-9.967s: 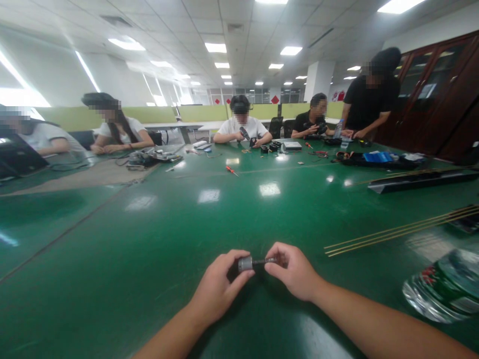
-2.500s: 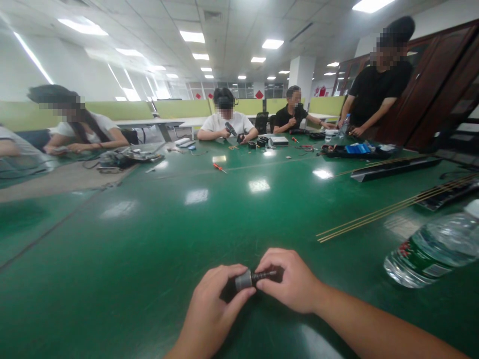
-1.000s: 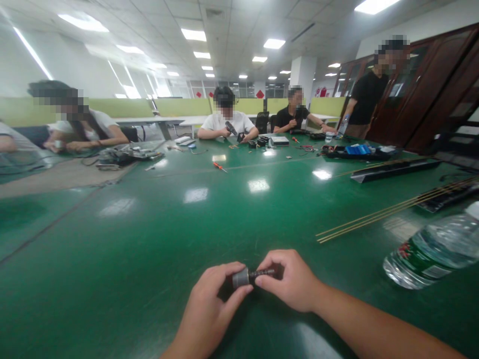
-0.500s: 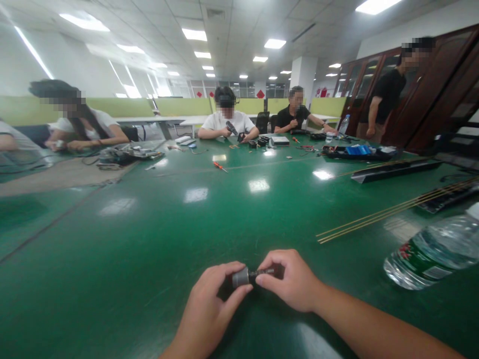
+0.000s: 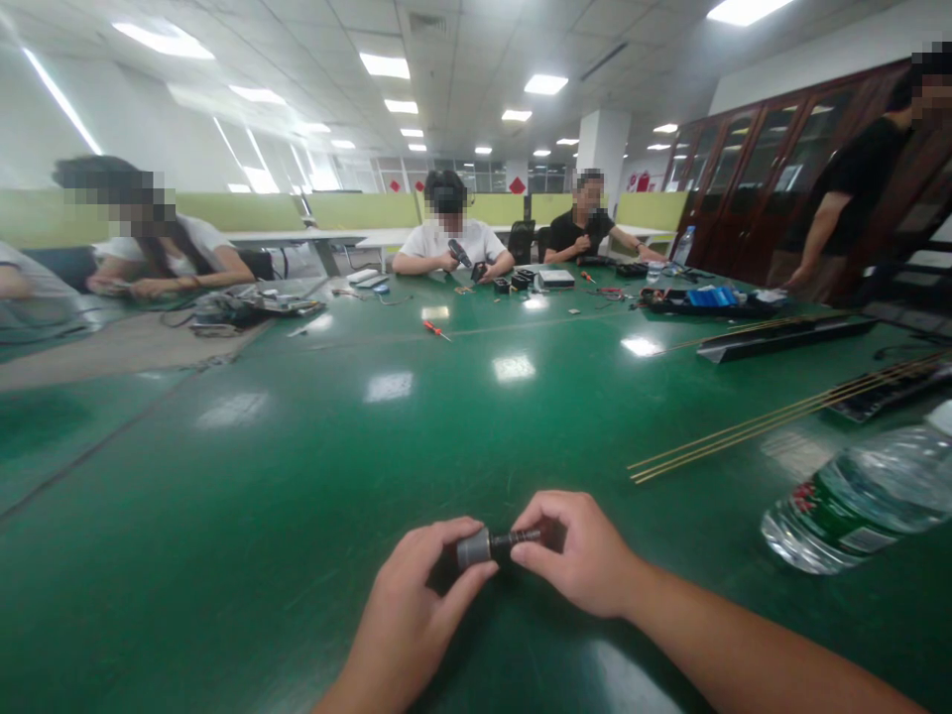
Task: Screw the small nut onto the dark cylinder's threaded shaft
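Observation:
My left hand (image 5: 416, 595) pinches a short grey cylinder (image 5: 474, 547) between thumb and fingers, low in the middle of the head view. A dark, ridged shaft (image 5: 506, 540) sticks out of the cylinder's right end. Its far end sits between the thumb and fingertips of my right hand (image 5: 584, 550), which are closed round it. Cylinder and shaft lie in one line, nearly level, just over the green table. The shaft's tip is partly hidden by my right fingers, and I cannot tell exactly what the part is.
A large water bottle (image 5: 848, 506) lies at the right, below thin brass-coloured rods (image 5: 744, 439). Further off are a red screwdriver (image 5: 436, 329), a black tray-like housing (image 5: 699, 302) and a pile of parts (image 5: 253, 305). Several people sit across the table; one stands at the right.
My left hand and the cylinder have shifted slightly left, and more of the shaft shows between my hands. The standing person has moved further right.

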`<state>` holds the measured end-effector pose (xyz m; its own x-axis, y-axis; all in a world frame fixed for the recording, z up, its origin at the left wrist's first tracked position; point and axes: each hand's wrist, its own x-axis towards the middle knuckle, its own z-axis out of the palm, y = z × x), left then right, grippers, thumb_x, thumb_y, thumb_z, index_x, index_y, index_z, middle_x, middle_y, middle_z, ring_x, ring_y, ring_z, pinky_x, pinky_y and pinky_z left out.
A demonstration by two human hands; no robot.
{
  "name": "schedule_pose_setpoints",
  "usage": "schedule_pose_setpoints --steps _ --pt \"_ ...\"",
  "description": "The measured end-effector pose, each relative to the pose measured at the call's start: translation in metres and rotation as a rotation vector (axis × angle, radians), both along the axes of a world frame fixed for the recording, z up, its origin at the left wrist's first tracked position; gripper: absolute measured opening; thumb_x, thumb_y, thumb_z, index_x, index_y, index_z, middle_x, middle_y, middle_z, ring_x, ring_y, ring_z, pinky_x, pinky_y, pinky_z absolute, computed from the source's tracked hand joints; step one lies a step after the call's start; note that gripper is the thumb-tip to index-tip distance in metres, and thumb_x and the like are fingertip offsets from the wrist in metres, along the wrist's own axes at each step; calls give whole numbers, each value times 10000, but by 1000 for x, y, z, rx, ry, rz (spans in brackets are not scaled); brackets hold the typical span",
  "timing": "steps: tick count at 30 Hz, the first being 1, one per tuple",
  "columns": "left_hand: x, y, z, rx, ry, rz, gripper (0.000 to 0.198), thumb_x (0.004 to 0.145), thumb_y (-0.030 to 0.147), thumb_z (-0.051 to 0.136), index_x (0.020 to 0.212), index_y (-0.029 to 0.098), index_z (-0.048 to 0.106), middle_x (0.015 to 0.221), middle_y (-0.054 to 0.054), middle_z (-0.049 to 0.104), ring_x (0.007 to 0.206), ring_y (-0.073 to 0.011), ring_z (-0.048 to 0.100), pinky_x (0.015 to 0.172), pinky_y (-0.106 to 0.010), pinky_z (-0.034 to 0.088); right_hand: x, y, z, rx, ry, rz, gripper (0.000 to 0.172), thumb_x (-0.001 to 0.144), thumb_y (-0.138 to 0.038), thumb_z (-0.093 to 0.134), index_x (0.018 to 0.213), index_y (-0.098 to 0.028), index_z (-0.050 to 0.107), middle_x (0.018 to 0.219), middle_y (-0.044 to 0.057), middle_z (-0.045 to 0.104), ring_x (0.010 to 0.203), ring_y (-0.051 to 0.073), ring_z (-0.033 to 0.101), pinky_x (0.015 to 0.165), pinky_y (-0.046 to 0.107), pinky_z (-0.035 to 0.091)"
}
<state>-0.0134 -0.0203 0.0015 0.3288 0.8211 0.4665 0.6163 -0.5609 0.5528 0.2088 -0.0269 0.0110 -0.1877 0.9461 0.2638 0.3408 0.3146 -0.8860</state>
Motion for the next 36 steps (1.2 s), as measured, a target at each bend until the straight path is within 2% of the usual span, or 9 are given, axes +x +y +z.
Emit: schedule_pose_setpoints --steps 21,30,36 --pt "-4 2 -3 -82 -19 29 267 842 387 692 1081 273 660 1054 -35 741 966 -238 708 870 -390 574 2 1 1 -37 29 -12 39 752 -198 702 767 -162 699 684 11 654 627 143 578 606 245 435" --pt "-3 1 1 -98 -39 37 276 837 415 692 1057 248 675 1036 -61 745 945 -247 712 856 -387 580 4 4 -1 -47 29 -15 41 757 -204 706 770 -166 698 699 14 665 632 144 578 615 249 444" --pt "-6 4 1 -87 -34 40 271 836 415 693 1057 261 673 1030 -43 749 940 -242 715 856 -380 582 5 5 1 -26 23 -14 33 752 -199 700 767 -170 693 678 3 648 626 139 573 609 243 444"
